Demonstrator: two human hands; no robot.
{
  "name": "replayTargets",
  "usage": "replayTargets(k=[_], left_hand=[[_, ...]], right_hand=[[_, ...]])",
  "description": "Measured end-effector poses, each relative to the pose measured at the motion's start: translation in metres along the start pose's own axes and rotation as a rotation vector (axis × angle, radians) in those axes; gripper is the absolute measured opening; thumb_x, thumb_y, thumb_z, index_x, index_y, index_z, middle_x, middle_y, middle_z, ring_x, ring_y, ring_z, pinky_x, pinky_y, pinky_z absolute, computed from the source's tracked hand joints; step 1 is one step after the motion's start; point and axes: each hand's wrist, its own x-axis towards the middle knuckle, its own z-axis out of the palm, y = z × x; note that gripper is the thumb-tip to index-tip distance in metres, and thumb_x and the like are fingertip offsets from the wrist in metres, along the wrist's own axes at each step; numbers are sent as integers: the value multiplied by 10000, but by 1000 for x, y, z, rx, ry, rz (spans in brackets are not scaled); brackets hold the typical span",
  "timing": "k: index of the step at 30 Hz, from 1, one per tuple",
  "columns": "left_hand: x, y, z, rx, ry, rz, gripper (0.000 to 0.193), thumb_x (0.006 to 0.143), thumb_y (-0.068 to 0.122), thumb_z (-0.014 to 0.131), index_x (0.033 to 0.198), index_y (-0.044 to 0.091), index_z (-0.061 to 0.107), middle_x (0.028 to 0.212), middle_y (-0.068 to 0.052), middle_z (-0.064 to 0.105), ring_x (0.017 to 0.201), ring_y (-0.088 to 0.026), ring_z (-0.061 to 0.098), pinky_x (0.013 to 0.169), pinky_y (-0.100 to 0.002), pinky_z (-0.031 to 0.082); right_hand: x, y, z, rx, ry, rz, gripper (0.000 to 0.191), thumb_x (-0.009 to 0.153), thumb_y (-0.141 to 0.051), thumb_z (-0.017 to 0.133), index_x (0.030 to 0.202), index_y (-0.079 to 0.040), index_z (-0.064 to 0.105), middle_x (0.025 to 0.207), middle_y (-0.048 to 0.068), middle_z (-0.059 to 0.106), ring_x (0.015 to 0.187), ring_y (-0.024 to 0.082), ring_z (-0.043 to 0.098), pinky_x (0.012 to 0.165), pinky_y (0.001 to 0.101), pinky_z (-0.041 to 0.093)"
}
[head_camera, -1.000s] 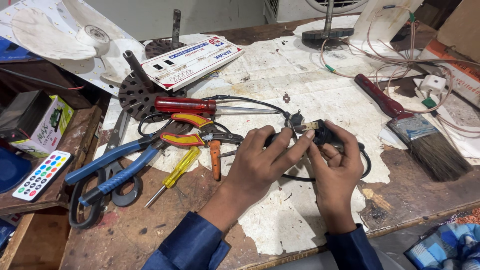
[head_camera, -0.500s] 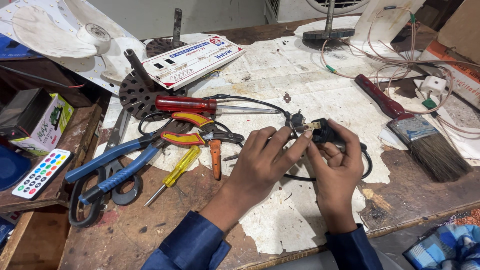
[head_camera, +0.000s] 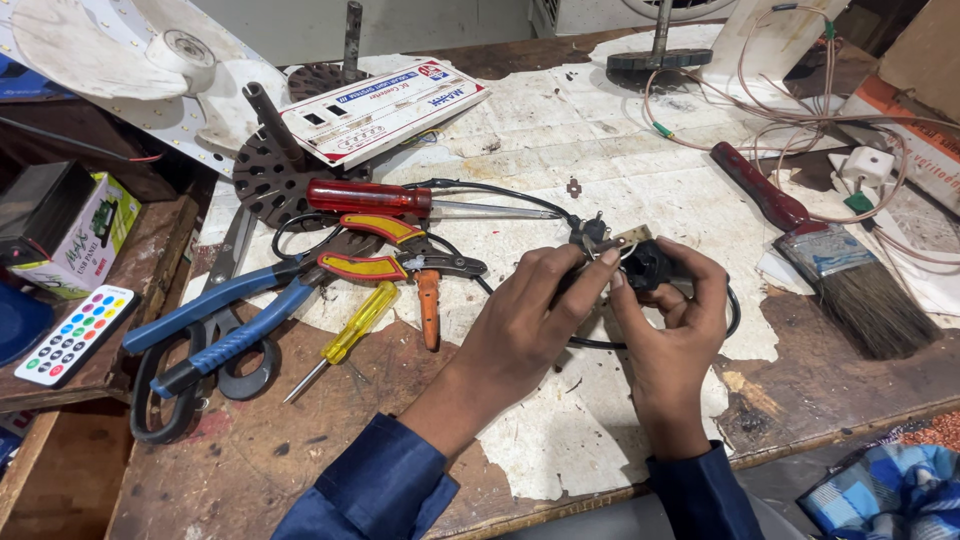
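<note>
Both my hands meet over the middle of a worn wooden bench. My right hand (head_camera: 672, 330) grips a small black plug-like part (head_camera: 647, 265) on a black cable (head_camera: 500, 187). My left hand (head_camera: 535, 315) pinches the wires and a small metal piece (head_camera: 632, 237) at the top of that part. The cable loops back to a black two-pin plug (head_camera: 587, 231) just beyond my fingers and runs under my hands.
Left of my hands lie a red-handled screwdriver (head_camera: 370, 197), red-and-yellow pliers (head_camera: 385, 250), an orange-handled tool (head_camera: 429, 306), a yellow screwdriver (head_camera: 350, 328), blue-handled cutters (head_camera: 215, 315) and black scissors (head_camera: 175, 395). A paintbrush (head_camera: 830, 255) lies right. A remote (head_camera: 75, 335) sits far left.
My hands have stayed in place on the black part; only the fingers of my left hand have shifted slightly at its top.
</note>
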Motion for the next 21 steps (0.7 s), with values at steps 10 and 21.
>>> replayTargets(k=[10,21], left_hand=[[3,1,-3,-36,23,56,760,932,-64,725,1548,105,313,1370,-167,516,1154,-341,608,948,-407,574],[1,0,-3,-2,2,66,776,896,-72,737,1528,81,315,1389,-178,560,1192,-345,606,1029,-429,579]], right_hand=[[-2,-2,1,-9,-11,-17,508,925,77,720,1357,-3,466,1265,81,542,1088,132,674,882,233,592],[-2,5,0,18,-4,27,496,923,109,676,1356,-10,467,1263,75,550,1087,133,677,871,228,587]])
